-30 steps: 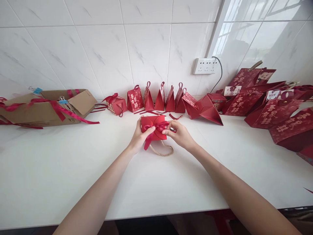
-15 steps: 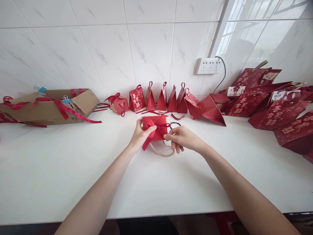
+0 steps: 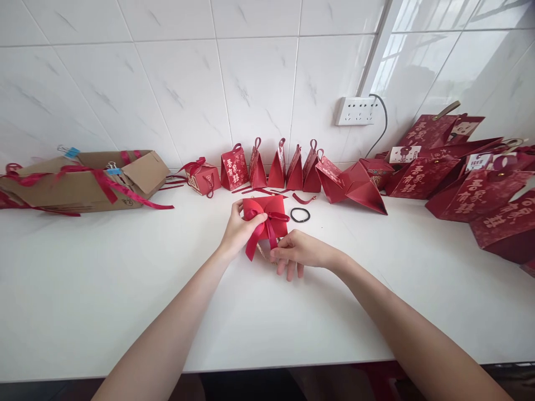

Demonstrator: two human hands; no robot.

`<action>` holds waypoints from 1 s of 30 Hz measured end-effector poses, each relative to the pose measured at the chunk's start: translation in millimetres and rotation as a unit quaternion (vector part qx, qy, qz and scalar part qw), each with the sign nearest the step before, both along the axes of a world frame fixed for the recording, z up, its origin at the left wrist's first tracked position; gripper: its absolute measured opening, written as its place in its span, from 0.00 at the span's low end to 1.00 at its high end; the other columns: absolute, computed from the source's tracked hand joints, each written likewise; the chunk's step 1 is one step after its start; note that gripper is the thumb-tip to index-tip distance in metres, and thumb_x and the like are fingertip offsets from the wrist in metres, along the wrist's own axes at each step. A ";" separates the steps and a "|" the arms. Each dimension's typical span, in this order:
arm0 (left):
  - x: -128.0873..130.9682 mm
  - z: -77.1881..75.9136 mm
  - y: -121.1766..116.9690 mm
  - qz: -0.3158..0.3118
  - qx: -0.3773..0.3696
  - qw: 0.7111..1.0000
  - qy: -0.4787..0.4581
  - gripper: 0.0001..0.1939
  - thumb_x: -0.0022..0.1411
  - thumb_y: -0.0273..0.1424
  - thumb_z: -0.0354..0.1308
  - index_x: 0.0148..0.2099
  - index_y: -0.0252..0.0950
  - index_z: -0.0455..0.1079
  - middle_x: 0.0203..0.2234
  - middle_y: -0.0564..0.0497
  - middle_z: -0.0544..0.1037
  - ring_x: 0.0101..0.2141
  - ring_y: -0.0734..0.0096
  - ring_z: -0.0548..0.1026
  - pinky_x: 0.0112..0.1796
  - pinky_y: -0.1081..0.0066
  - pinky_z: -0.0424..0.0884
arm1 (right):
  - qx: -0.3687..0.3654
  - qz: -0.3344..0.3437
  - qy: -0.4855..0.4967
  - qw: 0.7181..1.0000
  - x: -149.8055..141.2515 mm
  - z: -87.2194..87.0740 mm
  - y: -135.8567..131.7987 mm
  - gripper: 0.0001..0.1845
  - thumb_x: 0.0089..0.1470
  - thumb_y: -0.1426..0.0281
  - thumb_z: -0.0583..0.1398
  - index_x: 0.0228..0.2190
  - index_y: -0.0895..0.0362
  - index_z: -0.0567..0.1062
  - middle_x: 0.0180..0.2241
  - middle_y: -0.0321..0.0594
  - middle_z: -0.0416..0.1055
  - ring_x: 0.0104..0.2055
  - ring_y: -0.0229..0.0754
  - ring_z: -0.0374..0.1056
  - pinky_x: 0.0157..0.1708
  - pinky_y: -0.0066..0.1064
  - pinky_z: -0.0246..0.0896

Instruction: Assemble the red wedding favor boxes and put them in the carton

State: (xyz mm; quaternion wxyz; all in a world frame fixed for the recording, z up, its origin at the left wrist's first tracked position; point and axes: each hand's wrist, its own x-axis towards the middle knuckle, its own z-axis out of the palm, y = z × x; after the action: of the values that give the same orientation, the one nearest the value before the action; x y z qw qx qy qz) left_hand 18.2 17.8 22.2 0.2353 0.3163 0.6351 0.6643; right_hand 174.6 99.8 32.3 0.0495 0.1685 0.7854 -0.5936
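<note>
A small red gift box (image 3: pixel 273 214) with a red ribbon (image 3: pixel 261 234) tied across its top stands on the white counter (image 3: pixel 125 289), just ahead of me. My left hand (image 3: pixel 240 228) grips its left side, thumb pressed on the ribbon knot. Below the box my right hand (image 3: pixel 295 256) pinches a ribbon tail, its other fingers hanging down over the box's gold rope handle (image 3: pixel 262 250), which is mostly hidden.
A black hair tie (image 3: pixel 300 215) lies right of the box. Several folded red gift boxes (image 3: pixel 267 167) line the tiled wall. Larger red bags (image 3: pixel 468 178) pile up at the right. A cardboard box (image 3: pixel 83 181) with red ribbons lies at the left. A power strip (image 3: pixel 355 110) hangs on the wall.
My right hand has drawn down and toward me from the box's right side, pulling the ribbon tail. That uncovered the black hair tie. The left hand has kept its hold.
</note>
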 end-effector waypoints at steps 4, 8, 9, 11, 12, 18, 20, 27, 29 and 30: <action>-1.9 -1.7 0.6 0.002 -0.005 1.000 0.008 0.26 0.46 0.35 0.67 0.46 0.40 0.61 0.43 0.50 0.70 0.42 0.65 0.72 0.42 0.66 0.69 | 0.019 -0.009 -0.008 1.000 -3.1 -4.8 -3.8 0.12 0.54 0.64 0.56 0.28 0.59 0.72 0.25 0.39 0.74 0.19 0.36 0.71 0.14 0.23 0.61; -3.4 -2.9 -0.4 -0.003 -0.006 1.000 0.029 0.26 0.46 0.36 0.67 0.46 0.40 0.61 0.44 0.50 0.69 0.44 0.64 0.71 0.44 0.65 0.68 | 0.046 -0.019 -0.008 0.999 -2.2 -3.9 -5.3 0.13 0.54 0.63 0.56 0.24 0.58 0.71 0.25 0.39 0.74 0.17 0.36 0.68 0.14 0.25 0.60; -3.6 -3.1 -0.8 -0.004 -0.005 0.999 0.034 0.26 0.47 0.36 0.67 0.46 0.40 0.61 0.44 0.50 0.69 0.44 0.64 0.71 0.45 0.65 0.68 | 0.048 0.001 -0.012 0.999 -0.1 -1.5 -3.4 0.14 0.54 0.61 0.56 0.24 0.58 0.71 0.26 0.39 0.74 0.16 0.34 0.67 0.14 0.24 0.58; -4.1 -3.6 -1.4 -0.012 -0.005 0.999 0.042 0.27 0.47 0.36 0.66 0.47 0.40 0.60 0.44 0.49 0.69 0.44 0.63 0.71 0.45 0.64 0.68 | 0.049 0.068 -0.036 0.996 5.8 5.7 3.0 0.16 0.52 0.57 0.58 0.26 0.58 0.73 0.28 0.39 0.75 0.15 0.31 0.63 0.13 0.24 0.51; -4.3 -3.8 -1.7 -0.019 -0.006 0.999 0.046 0.27 0.47 0.37 0.66 0.48 0.40 0.60 0.44 0.49 0.69 0.45 0.63 0.70 0.45 0.64 0.68 | 0.051 0.093 -0.046 0.993 9.0 9.7 7.0 0.18 0.52 0.55 0.58 0.26 0.58 0.74 0.28 0.39 0.75 0.14 0.29 0.61 0.13 0.24 0.48; -5.2 -4.6 -2.2 -0.032 -0.008 0.998 0.062 0.28 0.48 0.36 0.66 0.50 0.41 0.59 0.46 0.48 0.68 0.47 0.63 0.69 0.47 0.63 0.67 | 0.182 -0.134 0.073 0.971 14.8 18.8 21.8 0.27 0.44 0.45 0.60 0.21 0.57 0.66 0.21 0.33 0.62 0.20 0.31 0.54 0.18 0.25 0.46; -5.4 -4.7 -2.0 -0.030 -0.012 0.998 0.057 0.28 0.48 0.37 0.67 0.49 0.41 0.59 0.47 0.48 0.68 0.47 0.62 0.69 0.46 0.63 0.68 | 0.204 -0.191 0.111 0.954 11.1 13.9 22.0 0.26 0.44 0.45 0.61 0.25 0.56 0.65 0.25 0.35 0.63 0.25 0.35 0.58 0.19 0.25 0.50; -6.0 -5.8 -2.3 -0.039 -0.011 0.998 0.055 0.29 0.49 0.38 0.66 0.50 0.42 0.59 0.47 0.49 0.69 0.45 0.63 0.71 0.45 0.64 0.69 | 0.232 -0.190 0.265 0.916 -2.4 -4.3 19.4 0.16 0.48 0.55 0.62 0.29 0.55 0.71 0.36 0.40 0.66 0.31 0.37 0.63 0.24 0.29 0.63; -5.4 -6.0 -2.2 -0.041 -0.003 0.998 0.054 0.29 0.49 0.39 0.66 0.51 0.42 0.59 0.47 0.49 0.70 0.46 0.63 0.71 0.46 0.64 0.69 | 0.177 -0.215 0.259 0.925 -4.0 -5.5 17.5 0.18 0.51 0.53 0.59 0.26 0.57 0.70 0.31 0.39 0.65 0.28 0.37 0.62 0.21 0.27 0.62; -4.8 -6.2 -2.0 -0.044 0.003 0.998 0.049 0.28 0.50 0.40 0.65 0.51 0.41 0.59 0.46 0.48 0.70 0.46 0.62 0.71 0.47 0.64 0.68 | 0.136 -0.223 0.255 0.931 -4.5 -5.5 16.3 0.19 0.51 0.53 0.58 0.25 0.57 0.70 0.29 0.38 0.65 0.27 0.36 0.61 0.19 0.27 0.62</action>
State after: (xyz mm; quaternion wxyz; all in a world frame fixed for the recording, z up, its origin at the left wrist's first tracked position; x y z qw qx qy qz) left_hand 13.3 15.7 15.9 0.2317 0.3767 0.6290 0.6394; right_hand 170.1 116.1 26.8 -0.3097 0.1877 0.7869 -0.4996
